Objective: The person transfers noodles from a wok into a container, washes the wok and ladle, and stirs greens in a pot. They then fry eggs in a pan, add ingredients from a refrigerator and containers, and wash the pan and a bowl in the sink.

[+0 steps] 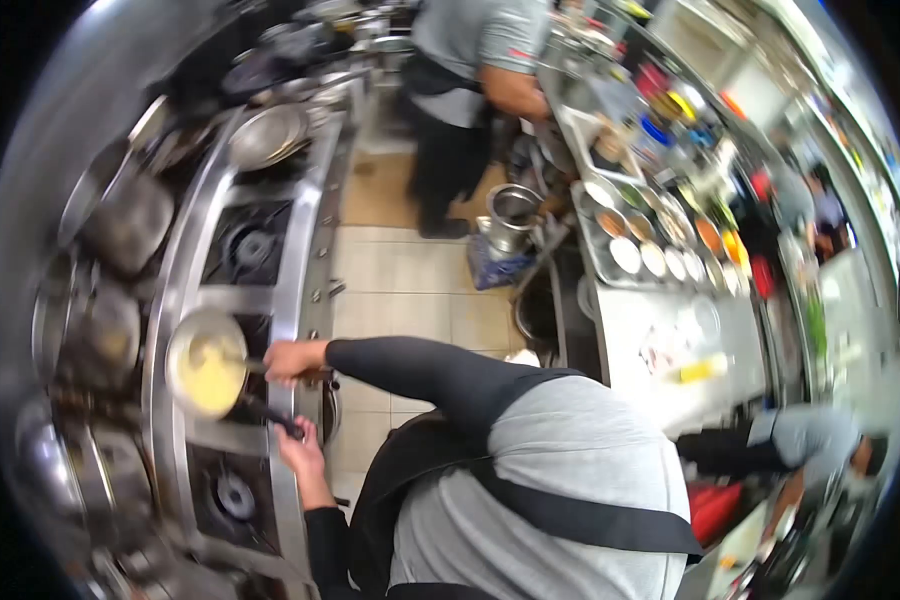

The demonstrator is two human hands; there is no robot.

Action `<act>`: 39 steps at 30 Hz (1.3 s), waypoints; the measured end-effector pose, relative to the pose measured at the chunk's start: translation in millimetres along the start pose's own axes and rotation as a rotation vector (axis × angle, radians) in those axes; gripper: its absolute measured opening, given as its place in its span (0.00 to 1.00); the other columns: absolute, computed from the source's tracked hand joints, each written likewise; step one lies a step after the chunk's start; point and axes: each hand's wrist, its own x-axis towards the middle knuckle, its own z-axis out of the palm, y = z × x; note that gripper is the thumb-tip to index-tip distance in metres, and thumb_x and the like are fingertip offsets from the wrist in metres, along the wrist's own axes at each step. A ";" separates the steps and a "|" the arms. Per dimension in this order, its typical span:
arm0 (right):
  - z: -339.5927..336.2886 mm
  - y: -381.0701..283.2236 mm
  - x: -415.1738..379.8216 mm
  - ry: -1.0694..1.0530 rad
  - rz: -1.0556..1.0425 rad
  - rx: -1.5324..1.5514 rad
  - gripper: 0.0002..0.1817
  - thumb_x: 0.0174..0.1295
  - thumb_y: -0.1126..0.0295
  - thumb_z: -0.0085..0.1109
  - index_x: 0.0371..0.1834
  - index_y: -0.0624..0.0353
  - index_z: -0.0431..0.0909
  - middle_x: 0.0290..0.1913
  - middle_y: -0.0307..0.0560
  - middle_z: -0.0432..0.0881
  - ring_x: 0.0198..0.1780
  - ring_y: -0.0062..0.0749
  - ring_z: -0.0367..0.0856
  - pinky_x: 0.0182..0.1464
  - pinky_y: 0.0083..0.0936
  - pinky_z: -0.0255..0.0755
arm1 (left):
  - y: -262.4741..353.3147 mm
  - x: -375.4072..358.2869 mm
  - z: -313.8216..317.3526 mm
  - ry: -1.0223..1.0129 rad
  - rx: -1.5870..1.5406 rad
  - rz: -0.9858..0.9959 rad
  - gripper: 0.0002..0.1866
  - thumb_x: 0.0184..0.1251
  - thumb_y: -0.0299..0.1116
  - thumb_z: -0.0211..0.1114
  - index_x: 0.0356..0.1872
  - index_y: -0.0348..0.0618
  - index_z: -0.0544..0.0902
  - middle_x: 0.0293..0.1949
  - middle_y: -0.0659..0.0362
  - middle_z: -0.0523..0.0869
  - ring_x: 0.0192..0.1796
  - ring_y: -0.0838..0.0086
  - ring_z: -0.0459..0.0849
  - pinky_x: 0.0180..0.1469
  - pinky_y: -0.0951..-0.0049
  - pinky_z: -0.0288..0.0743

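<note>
A light-coloured pan (207,364) with yellow food in it sits over a burner of the stove at the left. My right hand (292,361) is closed on a utensil (249,365) whose far end reaches into the food. Below it, my left hand (303,447) is closed round the dark handle of the pan (266,411), near its end. The yellow food (210,380) looks soft and covers much of the pan's inside. The utensil's tip is blurred.
Burners (250,250) (234,496) flank the pan, with stacked pans (268,136) farther up. A co-worker (483,70) stands at the top, another (805,440) at the lower right. The steel counter (630,335) holds a tray of small bowls (625,256).
</note>
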 end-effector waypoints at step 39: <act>-351.3 -19.7 -502.3 0.926 -0.416 -0.665 0.40 0.33 0.46 0.85 0.44 0.61 0.77 0.39 0.47 0.79 0.39 0.41 0.80 0.44 0.32 0.74 | -152.3 -143.6 395.1 -1.047 1.163 0.802 0.41 0.58 0.44 0.78 0.70 0.41 0.69 0.60 0.50 0.80 0.62 0.62 0.80 0.65 0.63 0.73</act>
